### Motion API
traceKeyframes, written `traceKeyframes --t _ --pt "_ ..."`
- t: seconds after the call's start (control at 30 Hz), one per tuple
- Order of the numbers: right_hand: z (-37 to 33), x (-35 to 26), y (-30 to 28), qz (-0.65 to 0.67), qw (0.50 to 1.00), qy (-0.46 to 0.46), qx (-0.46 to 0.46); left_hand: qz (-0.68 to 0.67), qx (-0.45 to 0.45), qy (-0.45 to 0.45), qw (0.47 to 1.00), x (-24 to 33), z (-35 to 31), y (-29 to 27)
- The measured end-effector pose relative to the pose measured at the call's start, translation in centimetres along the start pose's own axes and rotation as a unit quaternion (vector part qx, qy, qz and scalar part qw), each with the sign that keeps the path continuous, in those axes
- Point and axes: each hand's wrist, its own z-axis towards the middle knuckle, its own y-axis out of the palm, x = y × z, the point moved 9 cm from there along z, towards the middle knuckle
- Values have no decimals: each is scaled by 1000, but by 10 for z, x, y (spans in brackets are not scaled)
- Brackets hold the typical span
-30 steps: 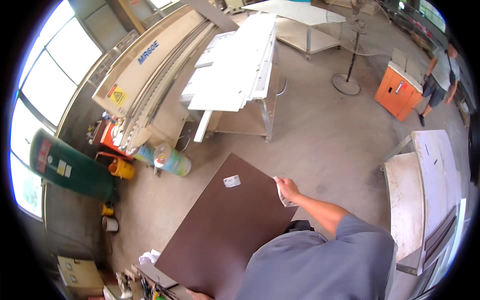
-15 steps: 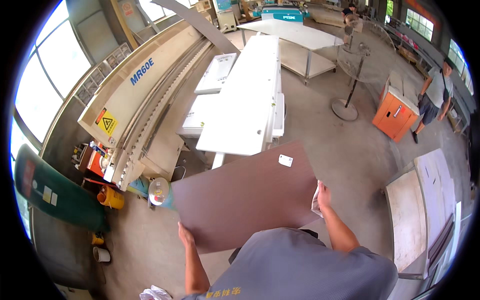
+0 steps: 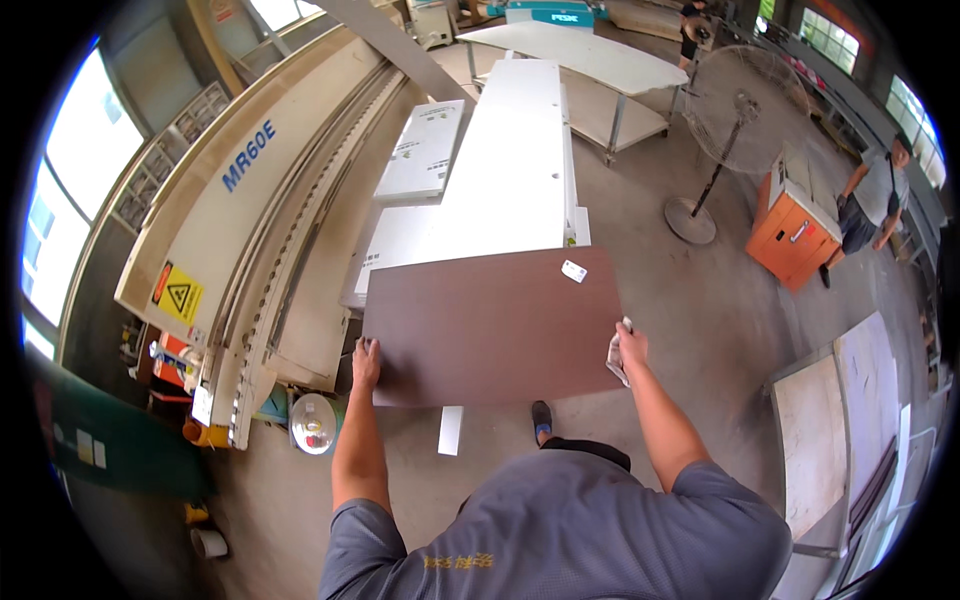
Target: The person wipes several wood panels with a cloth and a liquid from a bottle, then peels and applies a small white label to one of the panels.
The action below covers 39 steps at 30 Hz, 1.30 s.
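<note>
A dark brown rectangular panel (image 3: 490, 330) with a small white label near its far right corner is held out in front of me. My left hand (image 3: 367, 364) grips its left edge, fingers bent over the border. On the opposite edge my right hand (image 3: 628, 352) is closed, with a pale cloth (image 3: 614, 362) between palm and panel. The panel's far edge overlaps the near end of a stack of long white panels (image 3: 510, 160); whether it touches them I cannot tell. A narrow white strip (image 3: 451, 430) sticks out below the panel.
A long beige machine (image 3: 235, 200) runs along the left, with a clear round jug (image 3: 313, 423) at its near end. To the right stand a large fan (image 3: 745, 110), an orange cabinet (image 3: 795, 235) and leaning boards (image 3: 835, 430). One person (image 3: 875, 200) stands by the cabinet; another is farther back.
The brown panel has moved forward and levelled out, now overlapping the near end of the white stack. Both my hands have moved forward with it, the left one more.
</note>
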Motion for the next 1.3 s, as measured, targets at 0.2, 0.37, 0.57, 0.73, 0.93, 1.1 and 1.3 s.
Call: traceKeyframes --t 0.2,0.37,0.57,0.73,0.93,1.1,1.3 --pt "93 -19 29 -82 996 -31 18 152 -89 35 984 46 67 55" --pt "96 -10 18 128 987 75 -68 242 -62 20 968 73 83 45" --pt "-15 114 -125 407 881 240 20 310 -87 183 929 165 -11 130" --pt "-236 220 -185 471 833 279 79 254 -245 446 823 246 -122 170" --pt "-443 317 -175 538 735 360 203 209 -19 342 916 201 -6 123" --pt "-507 340 -190 592 680 364 233 130 -79 387 909 290 -111 201" --pt "-476 357 -184 577 730 347 117 112 -181 421 882 342 -224 264"
